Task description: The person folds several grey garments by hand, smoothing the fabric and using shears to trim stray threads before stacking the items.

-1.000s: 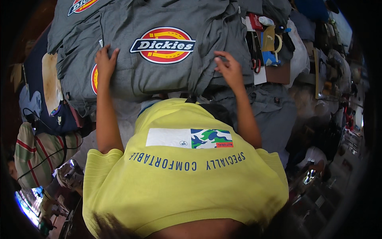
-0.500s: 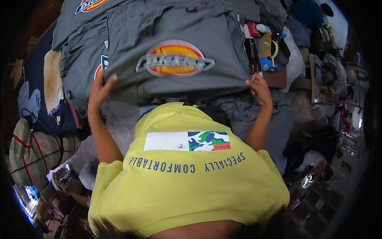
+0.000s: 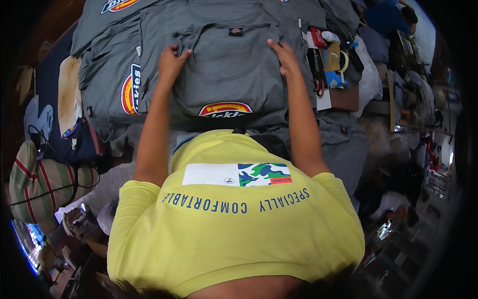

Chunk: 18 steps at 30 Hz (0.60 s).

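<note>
A grey T-shirt lies folded before me, its neckline and dark neck label at the far side. Part of its red and yellow printed logo shows along the near fold. At the left edge of the shirt rests my left hand, thumb apart from the slightly bent fingers. My right hand touches the cloth near the opposite shoulder, its thumb stretched away from the fingers. Some fingertips are partly hidden from view. More grey T-shirts with similar logos lie underneath and to the left.
To the right, red-handled scissors, a roll of tape and a brown box sit beside the shirts. A brown-stained pale board lies at the left. A striped cloth is at the lower left. Other people are in the background.
The shirt has come down flat, its neckline now facing up and its logo partly folded under at the near edge. Both hands have moved away from me and closer together, from its lower corners.
</note>
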Tool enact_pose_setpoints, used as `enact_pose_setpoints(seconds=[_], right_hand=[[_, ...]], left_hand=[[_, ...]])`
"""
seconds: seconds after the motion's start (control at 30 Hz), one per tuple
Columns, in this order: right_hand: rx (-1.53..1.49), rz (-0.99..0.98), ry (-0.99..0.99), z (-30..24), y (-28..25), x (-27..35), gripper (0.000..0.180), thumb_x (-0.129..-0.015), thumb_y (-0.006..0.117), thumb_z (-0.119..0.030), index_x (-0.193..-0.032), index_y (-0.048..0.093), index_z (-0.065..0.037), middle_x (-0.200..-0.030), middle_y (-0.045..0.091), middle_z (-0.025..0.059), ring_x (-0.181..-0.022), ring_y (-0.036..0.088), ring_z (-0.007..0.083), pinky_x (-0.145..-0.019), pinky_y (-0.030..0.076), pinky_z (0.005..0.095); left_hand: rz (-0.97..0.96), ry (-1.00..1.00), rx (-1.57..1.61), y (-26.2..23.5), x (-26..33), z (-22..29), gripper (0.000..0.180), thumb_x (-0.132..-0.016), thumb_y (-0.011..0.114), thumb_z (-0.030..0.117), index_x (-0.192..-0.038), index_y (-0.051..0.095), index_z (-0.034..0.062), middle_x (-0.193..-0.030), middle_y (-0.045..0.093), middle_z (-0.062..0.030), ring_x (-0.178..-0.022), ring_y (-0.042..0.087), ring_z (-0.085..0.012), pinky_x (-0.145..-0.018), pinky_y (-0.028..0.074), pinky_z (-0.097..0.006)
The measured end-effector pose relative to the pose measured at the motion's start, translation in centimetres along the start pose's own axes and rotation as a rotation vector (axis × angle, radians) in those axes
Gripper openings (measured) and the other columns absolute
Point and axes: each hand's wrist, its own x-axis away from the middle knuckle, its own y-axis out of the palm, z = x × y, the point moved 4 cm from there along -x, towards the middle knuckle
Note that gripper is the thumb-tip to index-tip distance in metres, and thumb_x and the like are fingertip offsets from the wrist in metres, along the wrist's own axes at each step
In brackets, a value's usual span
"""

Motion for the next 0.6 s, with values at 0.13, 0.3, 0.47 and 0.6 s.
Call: enact_pose_setpoints(seconds=[0.13,0.3,0.47,0.6], right_hand=[[-0.262,-0.418,0.311,3.5,2.4,3.0,0.046,-0.077,0.066,-0.027,-0.112,0.054,0.001,-0.11,0.055,0.0108,-0.104,0.05,0.0195,-0.086,0.04,0.0286],[0.375,-0.719,0.336,8.6,1.8,12.1,0.038,-0.074,0.067,-0.024,-0.107,0.06,-0.007,-0.111,0.057,0.0053,-0.103,0.05,0.0171,-0.093,0.035,0.0276],[0.392,-0.616,0.474,14.8,-6.5,16.1,0.036,-0.074,0.068,-0.017,-0.107,0.06,-0.006,-0.104,0.06,0.0066,-0.098,0.052,0.0153,-0.089,0.037,0.0252],[0.202,-0.503,0.351,10.9,-7.3,16.6,0.033,-0.074,0.068,-0.016,-0.103,0.061,-0.003,-0.1,0.061,0.0075,-0.094,0.054,0.0141,-0.084,0.039,0.0241]], left_hand=[[0.028,0.033,-0.119,-0.2,2.1,-0.6,0.044,-0.069,0.069,0.024,-0.102,0.051,-0.0002,-0.087,0.057,-0.0156,-0.084,0.056,-0.031,-0.072,0.044,-0.038],[-0.176,0.078,0.022,-2.4,8.7,-1.5,0.031,-0.069,0.061,0.013,-0.096,0.049,0.003,-0.077,0.055,-0.0157,-0.072,0.056,-0.0321,-0.063,0.042,-0.04],[-0.766,-0.135,0.436,-1.0,20.8,-7.7,0.039,-0.07,0.059,0.008,-0.109,0.053,0.0047,-0.098,0.061,-0.0102,-0.087,0.058,-0.0184,-0.077,0.044,-0.03],[-0.636,-0.455,1.054,-3.5,21.1,-5.9,0.039,-0.071,0.061,0.005,-0.109,0.053,0.0006,-0.1,0.06,-0.0049,-0.091,0.055,-0.0125,-0.081,0.041,-0.025]])
